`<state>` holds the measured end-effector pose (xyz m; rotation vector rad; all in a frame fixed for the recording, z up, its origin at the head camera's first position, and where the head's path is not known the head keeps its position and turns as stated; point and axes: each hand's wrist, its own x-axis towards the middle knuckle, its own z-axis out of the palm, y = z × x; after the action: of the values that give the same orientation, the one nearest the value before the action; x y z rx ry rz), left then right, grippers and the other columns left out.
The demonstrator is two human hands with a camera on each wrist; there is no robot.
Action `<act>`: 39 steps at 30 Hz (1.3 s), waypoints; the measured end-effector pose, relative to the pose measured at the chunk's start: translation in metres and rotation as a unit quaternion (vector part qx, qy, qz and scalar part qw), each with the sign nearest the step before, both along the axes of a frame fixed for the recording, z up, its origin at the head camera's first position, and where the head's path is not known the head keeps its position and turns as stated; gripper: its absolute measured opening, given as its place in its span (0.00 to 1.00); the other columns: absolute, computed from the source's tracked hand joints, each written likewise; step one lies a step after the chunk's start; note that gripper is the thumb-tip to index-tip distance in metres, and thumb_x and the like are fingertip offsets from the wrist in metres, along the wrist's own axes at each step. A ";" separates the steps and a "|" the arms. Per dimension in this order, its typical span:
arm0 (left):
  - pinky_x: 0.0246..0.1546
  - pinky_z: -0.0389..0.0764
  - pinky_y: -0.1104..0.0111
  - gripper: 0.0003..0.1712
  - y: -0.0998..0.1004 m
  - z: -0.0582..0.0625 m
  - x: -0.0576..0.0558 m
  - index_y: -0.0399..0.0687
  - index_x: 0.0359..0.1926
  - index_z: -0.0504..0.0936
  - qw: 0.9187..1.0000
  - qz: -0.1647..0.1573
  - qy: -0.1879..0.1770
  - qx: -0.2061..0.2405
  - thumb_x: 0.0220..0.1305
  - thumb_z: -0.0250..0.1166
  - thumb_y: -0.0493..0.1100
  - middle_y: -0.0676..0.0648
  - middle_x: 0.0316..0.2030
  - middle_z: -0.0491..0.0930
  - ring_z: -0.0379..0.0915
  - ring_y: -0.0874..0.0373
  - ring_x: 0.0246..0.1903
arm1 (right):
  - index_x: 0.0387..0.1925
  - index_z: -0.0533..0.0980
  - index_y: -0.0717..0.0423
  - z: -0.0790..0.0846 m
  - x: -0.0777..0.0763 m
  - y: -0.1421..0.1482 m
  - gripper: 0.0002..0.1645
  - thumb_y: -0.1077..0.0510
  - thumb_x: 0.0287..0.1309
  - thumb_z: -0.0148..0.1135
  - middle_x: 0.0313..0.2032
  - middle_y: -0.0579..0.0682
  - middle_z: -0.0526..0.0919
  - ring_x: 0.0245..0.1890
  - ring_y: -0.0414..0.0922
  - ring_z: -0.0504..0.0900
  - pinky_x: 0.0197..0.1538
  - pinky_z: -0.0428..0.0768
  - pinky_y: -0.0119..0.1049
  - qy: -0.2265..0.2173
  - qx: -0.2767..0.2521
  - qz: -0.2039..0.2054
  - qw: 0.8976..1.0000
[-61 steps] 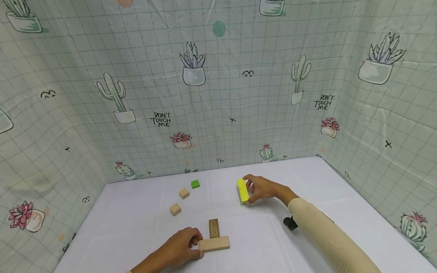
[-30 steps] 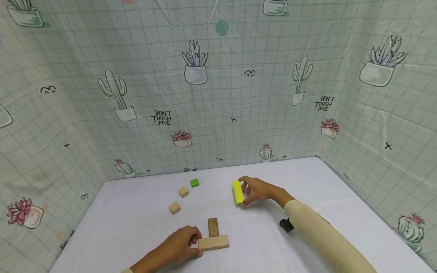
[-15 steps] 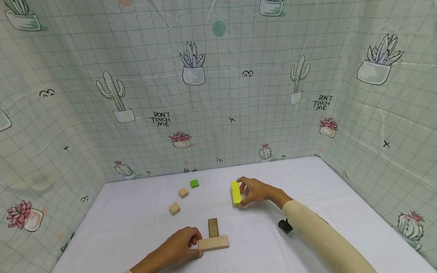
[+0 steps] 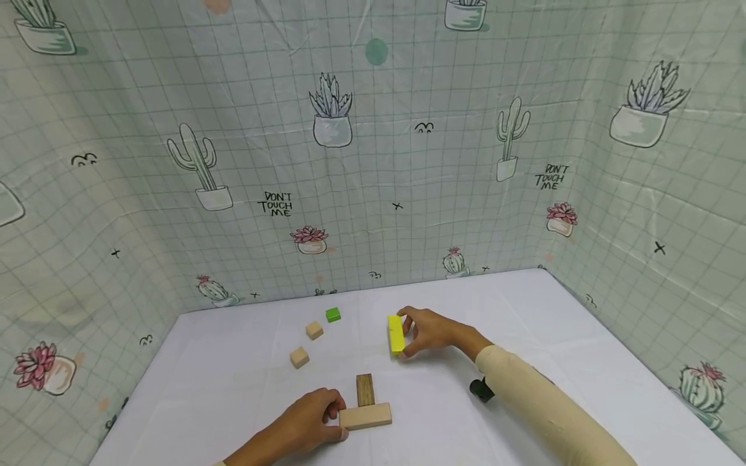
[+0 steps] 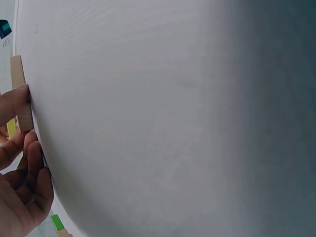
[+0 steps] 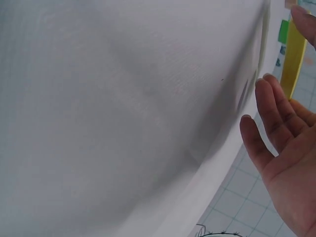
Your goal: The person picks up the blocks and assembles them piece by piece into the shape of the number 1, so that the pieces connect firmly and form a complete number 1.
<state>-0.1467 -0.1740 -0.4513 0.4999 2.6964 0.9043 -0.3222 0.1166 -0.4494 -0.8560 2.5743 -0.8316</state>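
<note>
At the near middle of the table my left hand [image 4: 309, 417] pinches the left end of a pale wooden block [image 4: 366, 416] between thumb and fingers. A dark brown wooden block [image 4: 364, 389] points away from the middle of that block's far side, so the two form a T. Farther back and to the right, my right hand [image 4: 430, 331] holds a long yellow block [image 4: 395, 334] by its two ends, thumb at the near end and a finger at the far one. In the right wrist view the other fingers [image 6: 266, 106] extend beside the yellow block [image 6: 295, 59].
Two small pale wooden cubes [image 4: 300, 357] [image 4: 315, 330] and a small green block [image 4: 333, 314] lie left of the yellow block. A black cylindrical object [image 4: 481, 390] shows beside the right sleeve. Patterned cloth [image 4: 396, 162] with cactus drawings surrounds the white table [image 4: 233, 375].
My right hand has shifted left and a little nearer with the yellow block in its grip. The left hand and the pale block have stayed in place.
</note>
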 end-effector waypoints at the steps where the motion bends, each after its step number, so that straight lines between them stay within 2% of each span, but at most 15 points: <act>1: 0.29 0.67 0.72 0.16 0.000 0.000 0.000 0.49 0.39 0.79 1.000 0.000 0.000 -0.001 0.54 0.77 0.45 0.55 0.30 0.71 0.64 0.66 0.28 | 0.68 0.63 0.59 0.000 0.000 -0.001 0.54 0.49 0.43 0.81 0.45 0.46 0.80 0.36 0.40 0.78 0.44 0.77 0.38 0.000 0.000 0.002 1.000; 10: 0.29 0.67 0.72 0.16 0.001 0.000 -0.001 0.50 0.39 0.78 1.000 -0.002 0.000 0.000 0.54 0.77 0.45 0.55 0.29 0.70 0.64 0.66 0.28 | 0.69 0.63 0.60 0.005 0.004 -0.009 0.55 0.47 0.42 0.81 0.45 0.46 0.80 0.36 0.41 0.78 0.45 0.77 0.39 -0.005 -0.002 0.007 1.000; 24: 0.29 0.68 0.72 0.16 0.000 0.001 -0.002 0.49 0.39 0.79 1.000 -0.001 -0.007 -0.005 0.54 0.77 0.45 0.55 0.30 0.71 0.65 0.66 0.28 | 0.69 0.64 0.57 0.002 0.006 -0.018 0.55 0.45 0.43 0.81 0.44 0.44 0.80 0.36 0.40 0.77 0.46 0.77 0.38 -0.001 0.013 0.009 1.000; 39: 0.29 0.67 0.72 0.16 0.000 0.003 -0.001 0.48 0.39 0.79 1.000 -0.004 -0.010 -0.002 0.55 0.76 0.45 0.55 0.30 0.71 0.64 0.65 0.27 | 0.68 0.64 0.59 0.002 0.011 -0.026 0.54 0.46 0.43 0.81 0.44 0.44 0.80 0.35 0.39 0.77 0.44 0.77 0.38 0.011 0.010 0.028 1.000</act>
<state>-0.1476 -0.1739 -0.4482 0.4974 2.6756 0.8981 -0.3113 0.0908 -0.4472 -0.9320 2.5614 -0.7843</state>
